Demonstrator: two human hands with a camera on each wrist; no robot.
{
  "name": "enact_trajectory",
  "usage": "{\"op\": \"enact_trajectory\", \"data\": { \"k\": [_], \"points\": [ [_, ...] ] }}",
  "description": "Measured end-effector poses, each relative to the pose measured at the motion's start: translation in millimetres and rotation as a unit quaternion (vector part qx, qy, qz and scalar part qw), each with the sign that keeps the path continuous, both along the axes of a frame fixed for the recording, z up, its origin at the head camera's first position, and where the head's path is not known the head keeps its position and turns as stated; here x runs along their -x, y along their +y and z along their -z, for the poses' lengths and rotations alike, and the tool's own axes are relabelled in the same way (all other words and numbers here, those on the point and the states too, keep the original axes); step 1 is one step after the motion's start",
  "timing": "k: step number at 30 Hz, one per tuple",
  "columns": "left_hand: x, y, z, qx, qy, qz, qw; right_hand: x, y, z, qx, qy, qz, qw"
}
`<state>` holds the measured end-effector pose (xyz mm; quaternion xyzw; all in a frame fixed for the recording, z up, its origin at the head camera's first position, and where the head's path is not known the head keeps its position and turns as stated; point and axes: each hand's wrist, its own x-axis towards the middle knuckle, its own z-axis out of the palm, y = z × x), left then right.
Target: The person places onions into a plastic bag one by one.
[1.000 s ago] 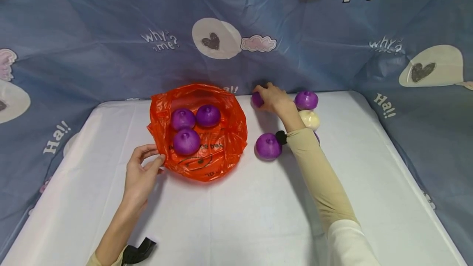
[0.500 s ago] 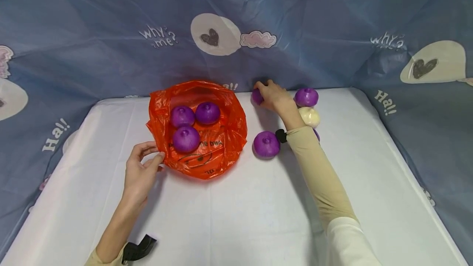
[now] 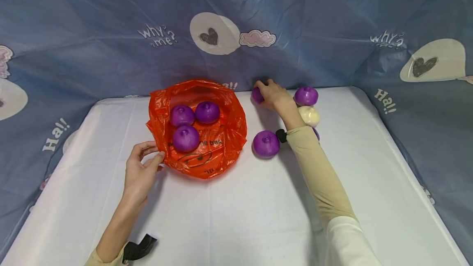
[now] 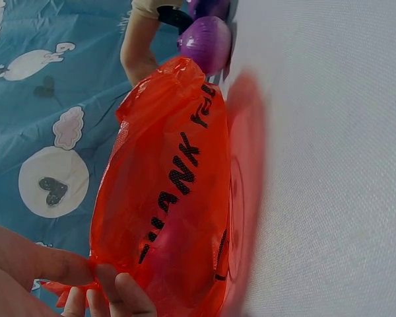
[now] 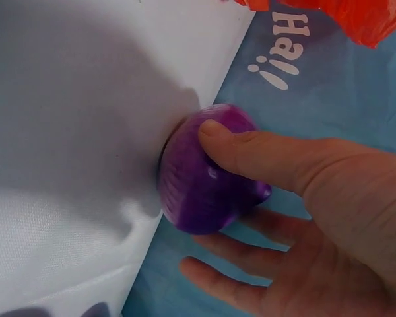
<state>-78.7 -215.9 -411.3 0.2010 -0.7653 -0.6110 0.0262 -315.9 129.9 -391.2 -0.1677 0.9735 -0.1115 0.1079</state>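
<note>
Your right hand (image 3: pixel 273 97) holds a purple onion (image 3: pixel 257 96) at the far edge of the bench (image 3: pixel 236 216), your left hand (image 3: pixel 142 169) pinching the red bag (image 3: pixel 236 143) nearer the left edge, so a slack grip could let that onion roll off, or a tug might tip the bag.

Bag (image 3: pixel 227 151) left of centre on table (image 3: pixel 221 225), three onions (image 3: pixel 186 138) inside; left hand (image 3: pixel 141 171) at its near-left rim. Right of bag: nearer onion (image 3: pixel 265 144), with rear onion (image 3: pixel 256 96) behind it at table's back edge, in right hand (image 3: pixel 275 97). Further right: front-to-back row of three onions (image 3: pixel 306 96). Backdrop (image 3: pixel 314 44) behind table.
</note>
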Motion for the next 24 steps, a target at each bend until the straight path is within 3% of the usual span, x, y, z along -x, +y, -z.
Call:
{"op": "enact_trajectory", "data": {
  "k": [14, 24],
  "points": [
    [-1.4, 2.3, -0.1, -0.008, 0.004, -0.002, 1.0000, -1.5, -1.1, 6.1, -0.035, 0.018, 0.005, 0.9992],
    [-2.2, 2.3, -3.5, -0.010, 0.013, -0.002, 0.9999, -20.3, -3.7, -10.6, -0.054, 0.064, -0.001, 0.9965]
  ]
}}
